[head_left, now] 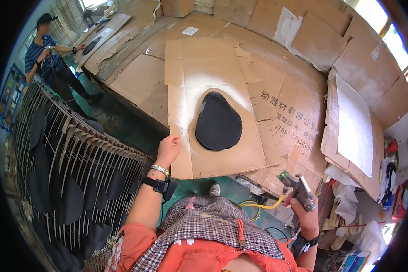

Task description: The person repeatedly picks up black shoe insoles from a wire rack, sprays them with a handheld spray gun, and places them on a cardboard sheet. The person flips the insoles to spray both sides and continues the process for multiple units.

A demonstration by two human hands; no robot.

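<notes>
A black teardrop-shaped foam pad lies flat on a cardboard sheet, narrow end away from me. Whitish spray residue surrounds its upper part on the cardboard. At the sheet's left edge is my left hand, fingers curled closed; whatever they may hold is hidden. My right hand grips a metal spray gun off to the right, near the front edge of the table. A yellow hose runs from the gun toward my apron. The gun is apart from the pad.
To my left stands a wire rack holding several black pads. Cardboard panels line the back and right of the table. A white sheet lies at the right. Another person works at the far left beside another black pad.
</notes>
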